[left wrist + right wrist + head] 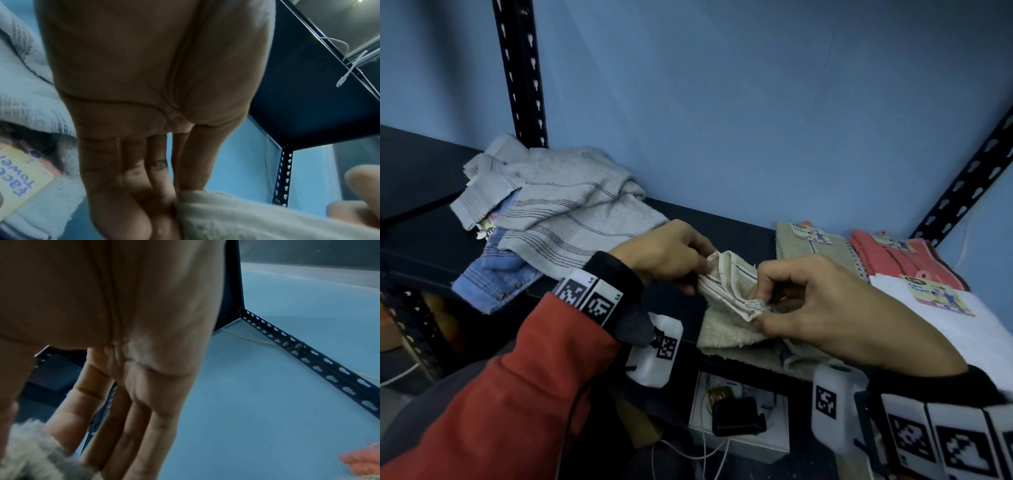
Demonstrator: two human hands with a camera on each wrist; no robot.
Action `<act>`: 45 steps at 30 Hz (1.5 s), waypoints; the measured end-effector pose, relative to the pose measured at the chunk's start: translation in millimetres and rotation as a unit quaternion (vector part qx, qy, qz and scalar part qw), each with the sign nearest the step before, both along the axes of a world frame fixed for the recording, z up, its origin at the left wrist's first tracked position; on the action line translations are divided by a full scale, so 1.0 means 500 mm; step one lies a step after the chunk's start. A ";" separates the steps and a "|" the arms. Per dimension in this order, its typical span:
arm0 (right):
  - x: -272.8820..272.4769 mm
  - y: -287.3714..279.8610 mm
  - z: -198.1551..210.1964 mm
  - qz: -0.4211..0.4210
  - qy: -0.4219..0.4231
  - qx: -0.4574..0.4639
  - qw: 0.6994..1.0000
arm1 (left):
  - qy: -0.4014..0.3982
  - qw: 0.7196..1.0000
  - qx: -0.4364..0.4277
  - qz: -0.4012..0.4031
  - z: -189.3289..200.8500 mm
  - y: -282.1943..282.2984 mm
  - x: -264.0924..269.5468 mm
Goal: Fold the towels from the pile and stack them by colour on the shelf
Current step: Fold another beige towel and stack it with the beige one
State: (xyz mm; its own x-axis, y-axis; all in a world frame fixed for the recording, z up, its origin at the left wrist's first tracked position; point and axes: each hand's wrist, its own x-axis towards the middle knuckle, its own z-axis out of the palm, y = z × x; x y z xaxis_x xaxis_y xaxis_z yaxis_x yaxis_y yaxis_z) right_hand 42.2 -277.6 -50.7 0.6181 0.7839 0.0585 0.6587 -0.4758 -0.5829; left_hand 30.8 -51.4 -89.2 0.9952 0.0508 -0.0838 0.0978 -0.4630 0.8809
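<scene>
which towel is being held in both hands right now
The beige towel with thin stripes, pinched between left hand and right hand; the other towels lie on the shelf.

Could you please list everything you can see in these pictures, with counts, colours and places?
Beige towel: one, in both hands, above the shelf's front edge.
Towel pile: grey striped and blue towels, unfolded, shelf left.
Folded beige towel: one, tagged, shelf back.
Folded coral towel: at least one, tagged, back right.
Folded white towel: one, tagged, front right.
Shelf: one, dark, slotted posts.
White box: one, holding a black item, lower shelf.
Left hand: grip pinching the beige towel.
Right hand: the same.
</scene>
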 end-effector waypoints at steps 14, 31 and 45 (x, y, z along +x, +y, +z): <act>0.002 -0.017 0.018 -0.009 -0.004 0.011 1.000 | -0.077 0.996 0.001 0.037 0.006 0.012 -0.005; 0.004 -0.029 0.025 -0.026 -0.042 0.049 0.998 | -0.112 0.990 -0.018 0.080 0.014 0.022 -0.013; 0.012 -0.034 0.034 -0.081 -0.172 0.285 0.939 | -0.122 0.981 -0.142 0.050 0.035 0.043 -0.031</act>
